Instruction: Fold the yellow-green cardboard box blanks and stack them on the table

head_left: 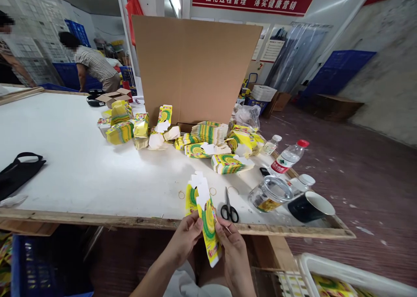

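Note:
Between my two hands is a yellow and green printed carton (208, 232), folded flat with white flaps at its top end. My left hand (187, 234) pinches its left edge, and my right hand (232, 245) grips the right edge. Behind it, another yellow carton (190, 199) lies at the table's front. Black-handled scissors (229, 211) rest just right of the cartons, points away from me. Thin rubber bands (181, 195) are scattered on the white tabletop (81, 171). Farther back are bundles of flat cartons (208, 133), some stacked and some loose.
A tall cardboard sheet (195, 67) stands behind the bundles. To the right are a clear jar (270, 194), a dark mug (311, 206) and a red-capped bottle (289, 156). A black strap item (21, 171) lies left. A blue crate (48, 262) stands below; a person (94, 64) bends beyond the table.

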Demonstrator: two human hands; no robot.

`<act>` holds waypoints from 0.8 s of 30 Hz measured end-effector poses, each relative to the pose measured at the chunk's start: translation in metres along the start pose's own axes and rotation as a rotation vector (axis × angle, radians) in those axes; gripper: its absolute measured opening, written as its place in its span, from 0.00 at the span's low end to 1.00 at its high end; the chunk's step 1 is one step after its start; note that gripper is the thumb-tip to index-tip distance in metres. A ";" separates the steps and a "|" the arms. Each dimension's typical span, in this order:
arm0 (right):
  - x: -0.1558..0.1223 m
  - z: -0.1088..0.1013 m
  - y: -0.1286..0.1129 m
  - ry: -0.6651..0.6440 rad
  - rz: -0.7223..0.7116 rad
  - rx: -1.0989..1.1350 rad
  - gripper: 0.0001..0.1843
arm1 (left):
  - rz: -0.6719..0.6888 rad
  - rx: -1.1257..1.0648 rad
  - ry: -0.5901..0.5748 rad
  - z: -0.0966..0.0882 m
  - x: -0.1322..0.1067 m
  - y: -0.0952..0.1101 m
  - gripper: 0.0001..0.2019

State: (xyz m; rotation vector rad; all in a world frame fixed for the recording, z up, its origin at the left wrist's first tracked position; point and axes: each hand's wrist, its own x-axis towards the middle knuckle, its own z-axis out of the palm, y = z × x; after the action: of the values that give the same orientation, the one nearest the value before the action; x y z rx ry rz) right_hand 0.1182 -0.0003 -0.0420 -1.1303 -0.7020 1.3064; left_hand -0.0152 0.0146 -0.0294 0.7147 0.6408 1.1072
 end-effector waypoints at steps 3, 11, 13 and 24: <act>-0.004 0.002 -0.004 -0.010 -0.008 -0.041 0.23 | 0.040 -0.027 -0.021 -0.002 -0.003 -0.003 0.23; -0.004 -0.008 -0.005 0.000 -0.100 -0.341 0.26 | 0.150 0.096 -0.016 0.000 -0.003 0.001 0.22; -0.003 -0.012 -0.004 -0.033 -0.092 -0.354 0.25 | 0.142 0.104 0.010 0.003 -0.004 0.003 0.22; -0.009 -0.017 0.007 -0.058 -0.076 -0.330 0.20 | 0.106 0.194 0.158 0.001 0.001 -0.006 0.20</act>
State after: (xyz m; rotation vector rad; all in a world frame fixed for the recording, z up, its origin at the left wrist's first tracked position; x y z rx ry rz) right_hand 0.1290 -0.0132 -0.0525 -1.3179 -1.0212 1.1894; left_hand -0.0106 0.0137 -0.0338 0.8402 0.8610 1.2182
